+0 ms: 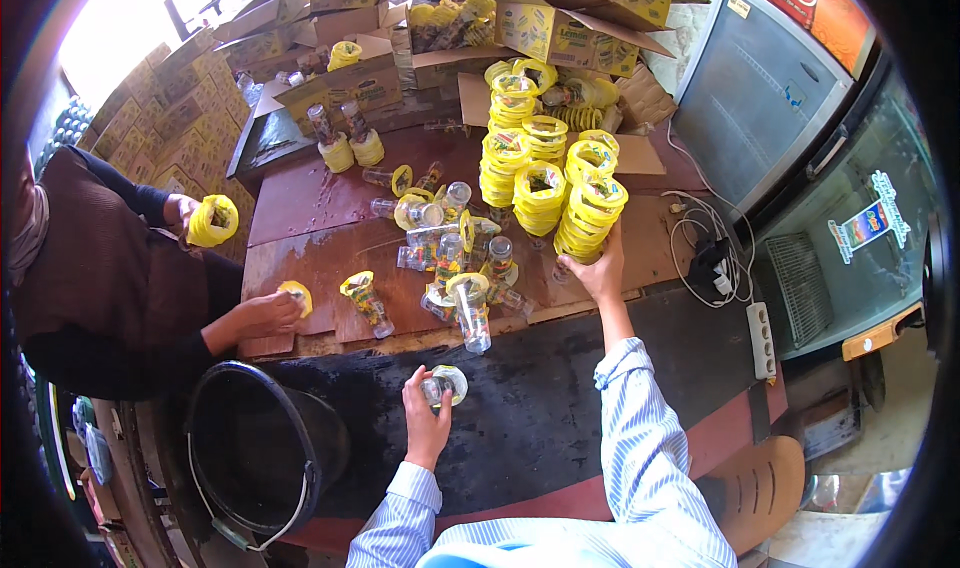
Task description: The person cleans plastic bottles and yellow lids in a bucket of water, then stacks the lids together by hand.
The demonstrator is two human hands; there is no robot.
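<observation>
A clear plastic cup with a pale rim (452,378) is gripped in my left hand (427,418), over the dark near part of the table. My right hand (598,268) is wrapped round the bottom of a tall stack of yellow-rimmed plastic cups (590,218). Several similar stacks (540,196) stand close beside it, toward the back. Between my hands and farther off lies a loose heap of clear cups (450,253), many tipped on their sides. One cup with a yellow rim (368,303) lies apart, to the left of the heap.
A co-worker at the left holds a yellow stack (212,221) and a single cup (296,296). A black bucket (318,438) stands at the near left. Open cartons (570,33) crowd the back. White cables and a power strip (762,340) lie right, beside a glass-fronted cabinet (850,218).
</observation>
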